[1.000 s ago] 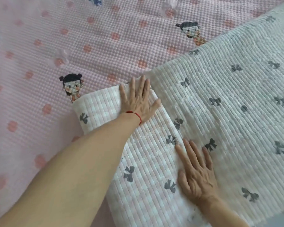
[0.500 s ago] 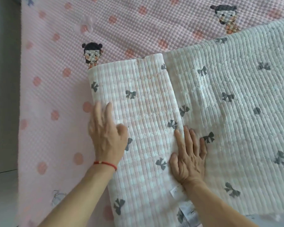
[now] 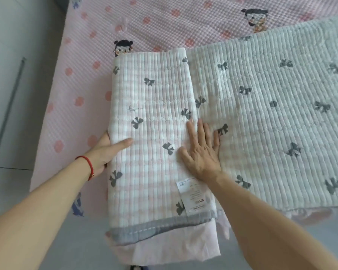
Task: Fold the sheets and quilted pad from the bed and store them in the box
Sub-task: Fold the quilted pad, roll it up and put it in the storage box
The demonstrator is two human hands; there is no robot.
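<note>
Folding the quilted pad (image 3: 160,133) on the pink bed sheet (image 3: 164,22) goes best evenly — left hand (image 3: 103,152) grips the pad's left fold, thumb on top; right hand (image 3: 201,151) presses flat, fingers spread, at its inner edge.

Soft, even daylight filling the scene, shadows staying faint, no glare showing, wide-angle lens bending the edges outward, fine detail looking slightly soft and compressed throughout.

Grey floor (image 3: 18,191) (pale, smooth), red string bracelet (image 3: 89,164), white care label (image 3: 193,193)
</note>
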